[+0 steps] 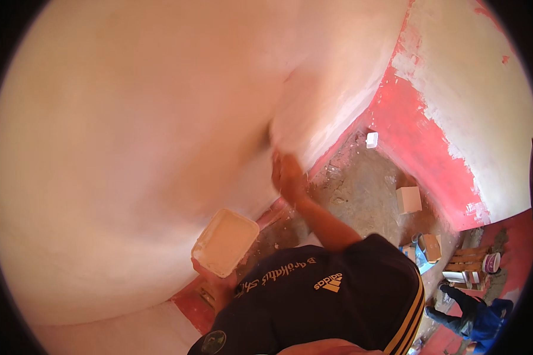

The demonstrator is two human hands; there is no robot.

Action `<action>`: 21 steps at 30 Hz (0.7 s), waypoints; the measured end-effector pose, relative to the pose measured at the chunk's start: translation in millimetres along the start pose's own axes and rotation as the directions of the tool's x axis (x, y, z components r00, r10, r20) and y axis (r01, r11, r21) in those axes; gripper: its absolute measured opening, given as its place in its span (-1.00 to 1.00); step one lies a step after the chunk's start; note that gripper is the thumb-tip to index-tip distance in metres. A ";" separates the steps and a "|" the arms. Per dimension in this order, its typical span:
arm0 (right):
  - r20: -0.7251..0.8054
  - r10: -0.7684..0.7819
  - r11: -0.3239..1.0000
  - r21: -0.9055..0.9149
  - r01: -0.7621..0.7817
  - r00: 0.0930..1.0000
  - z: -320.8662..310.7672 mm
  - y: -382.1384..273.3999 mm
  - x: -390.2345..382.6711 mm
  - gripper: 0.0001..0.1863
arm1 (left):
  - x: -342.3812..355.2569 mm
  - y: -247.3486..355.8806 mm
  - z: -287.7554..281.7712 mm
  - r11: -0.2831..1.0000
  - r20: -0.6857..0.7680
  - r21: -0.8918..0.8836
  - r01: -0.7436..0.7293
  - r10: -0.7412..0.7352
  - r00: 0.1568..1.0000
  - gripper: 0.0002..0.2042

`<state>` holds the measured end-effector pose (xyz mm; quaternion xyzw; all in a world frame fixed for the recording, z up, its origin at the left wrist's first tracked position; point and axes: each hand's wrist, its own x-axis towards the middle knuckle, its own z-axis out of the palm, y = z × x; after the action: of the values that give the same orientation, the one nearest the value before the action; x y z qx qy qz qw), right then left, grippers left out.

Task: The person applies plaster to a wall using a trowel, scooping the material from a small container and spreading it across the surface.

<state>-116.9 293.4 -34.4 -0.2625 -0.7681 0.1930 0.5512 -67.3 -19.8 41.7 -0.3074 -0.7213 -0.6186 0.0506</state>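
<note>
My left hand [220, 283] grips a shallow rectangular plastic tub [225, 241] with rounded corners from below, close to the wall. Pale material covers the tub's inside. My right hand [290, 177] is raised to the pale smooth wall [130, 148], its fingers curled and slightly blurred. Whatever it holds, if anything, I cannot make out. A dark shadow falls on the wall just beyond its fingers.
Another wall on the right has a red band [408, 130] with ragged white edges. On the dirty floor are a small white container [372, 140], a cardboard box [408, 200], more boxes [429, 247] and a bucket [491, 262]. A person in blue [485, 322] is at lower right.
</note>
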 end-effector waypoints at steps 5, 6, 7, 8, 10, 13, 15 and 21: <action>0.020 0.170 0.979 0.113 -0.172 0.985 -32.6 26.5 11.6 -0.55 | -16.5 -43.2 -15.9 0.814 -0.068 -0.426 0.395 -0.464 0.883 -0.50; -0.041 0.343 0.931 0.146 -0.334 0.939 -38.4 49.4 44.8 -0.54 | -16.9 -40.9 -15.4 0.812 -0.072 -0.426 0.399 -0.470 0.880 -0.50; -0.107 0.448 0.892 0.121 -0.435 0.888 -43.5 75.6 78.7 -0.52 | -14.0 -34.1 -13.2 0.776 -0.038 -0.478 0.411 -0.486 0.873 -0.51; -0.187 0.443 0.895 0.039 -0.444 0.877 -47.9 108.4 108.2 -0.51 | -9.5 -25.7 -9.4 0.734 0.002 -0.531 0.424 -0.500 0.866 -0.52; -0.357 0.270 0.928 -0.150 -0.340 0.894 -54.3 183.6 146.8 -0.56 | 3.8 -11.3 -0.3 0.631 0.114 -0.629 0.455 -0.503 0.857 -0.53; -0.207 0.288 0.942 -0.117 -0.316 0.935 -18.3 159.1 127.8 -0.63 | 5.6 -23.0 -27.0 0.932 0.295 -0.185 0.310 -0.249 0.923 -0.43; -0.078 0.398 0.909 -0.103 -0.405 0.914 9.6 101.3 79.6 -0.66 | 0.4 -32.7 -28.1 0.963 0.540 0.260 -0.073 -0.082 0.838 -0.28; 0.301 -0.082 0.942 -0.287 0.172 0.950 -38.2 16.9 -54.8 -0.70 | -13.7 -29.2 -10.6 0.924 -0.035 -0.203 0.323 -0.336 0.941 -0.47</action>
<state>-63.5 273.2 -73.0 -0.2646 -0.8755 0.0697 0.3983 -74.4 -36.1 12.9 -0.1637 -0.6966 -0.6960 -0.0594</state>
